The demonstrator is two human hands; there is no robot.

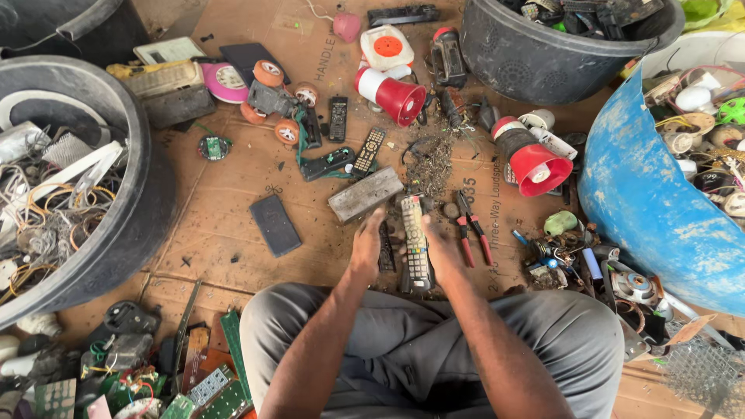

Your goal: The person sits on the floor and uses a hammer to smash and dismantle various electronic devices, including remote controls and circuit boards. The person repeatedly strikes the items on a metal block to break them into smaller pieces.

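There are two red and white megaphones: one at upper centre, one right of centre. Three black tubs: one at left, one at upper right, one at upper left. One blue barrel at right. One pair of red-handled pliers at centre.

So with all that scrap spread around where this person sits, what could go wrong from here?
The remote control lies loosely between the left hand and right hand, so it might slip and shed small parts into the debris. The red-handled pliers lie right beside the right hand and could nick it. The bare circuit boards by the knee have sharp edges.
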